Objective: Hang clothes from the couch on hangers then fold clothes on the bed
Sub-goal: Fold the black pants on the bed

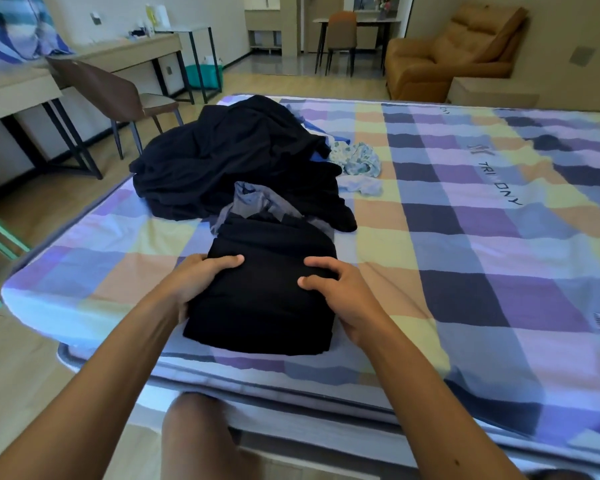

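Note:
A folded black garment lies near the front edge of the bed, which has a checked sheet. My left hand grips its left edge, thumb on top and fingers tucked under. My right hand holds the right edge, with curled fingers pressing into the cloth. Just behind the folded piece sits a grey garment. Further back lies a loose heap of dark clothes, with a pale floral garment to its right.
A brown chair and a desk stand to the left of the bed. A tan couch is at the back right, a table with a chair behind. My knee is against the bed's front.

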The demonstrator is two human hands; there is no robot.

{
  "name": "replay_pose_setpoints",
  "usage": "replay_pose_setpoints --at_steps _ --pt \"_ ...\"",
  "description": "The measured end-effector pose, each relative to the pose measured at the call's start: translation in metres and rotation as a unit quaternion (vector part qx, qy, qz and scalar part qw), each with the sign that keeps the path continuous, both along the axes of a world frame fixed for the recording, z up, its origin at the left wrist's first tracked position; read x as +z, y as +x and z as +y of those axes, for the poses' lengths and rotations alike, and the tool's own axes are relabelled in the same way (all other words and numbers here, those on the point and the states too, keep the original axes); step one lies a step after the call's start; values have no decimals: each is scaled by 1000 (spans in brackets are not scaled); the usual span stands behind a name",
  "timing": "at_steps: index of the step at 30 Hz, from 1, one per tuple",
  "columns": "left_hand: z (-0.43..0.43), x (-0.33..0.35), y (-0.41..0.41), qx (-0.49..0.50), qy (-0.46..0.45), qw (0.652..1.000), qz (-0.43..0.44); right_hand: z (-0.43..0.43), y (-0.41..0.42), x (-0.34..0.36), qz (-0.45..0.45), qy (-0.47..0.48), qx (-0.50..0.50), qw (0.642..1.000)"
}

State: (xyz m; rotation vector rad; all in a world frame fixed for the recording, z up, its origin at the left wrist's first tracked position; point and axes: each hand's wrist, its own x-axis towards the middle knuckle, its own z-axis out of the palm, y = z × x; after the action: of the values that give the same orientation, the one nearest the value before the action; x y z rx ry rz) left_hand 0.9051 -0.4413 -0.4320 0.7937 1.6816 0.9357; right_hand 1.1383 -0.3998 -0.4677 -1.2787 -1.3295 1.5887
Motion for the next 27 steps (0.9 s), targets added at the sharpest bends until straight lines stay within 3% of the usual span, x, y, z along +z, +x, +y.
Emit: replay_pose_setpoints --at_steps 5,10,18,23,27 --pt "-11 11 73 13 98 993 -57 -6 64 22 21 11 -22 999" --pt "7 12 159 -11 164 985 -53 -4 161 41 10 17 -59 998" --pt "41 8 414 -207 252 942 -75 -19 424 72 -105 50 -246 962" --pt "65 10 557 -298 327 893 -79 -19 558 102 -168 45 -299 938" --pt "100 14 646 -351 332 873 -65 -3 635 125 -240 34 -311 919"
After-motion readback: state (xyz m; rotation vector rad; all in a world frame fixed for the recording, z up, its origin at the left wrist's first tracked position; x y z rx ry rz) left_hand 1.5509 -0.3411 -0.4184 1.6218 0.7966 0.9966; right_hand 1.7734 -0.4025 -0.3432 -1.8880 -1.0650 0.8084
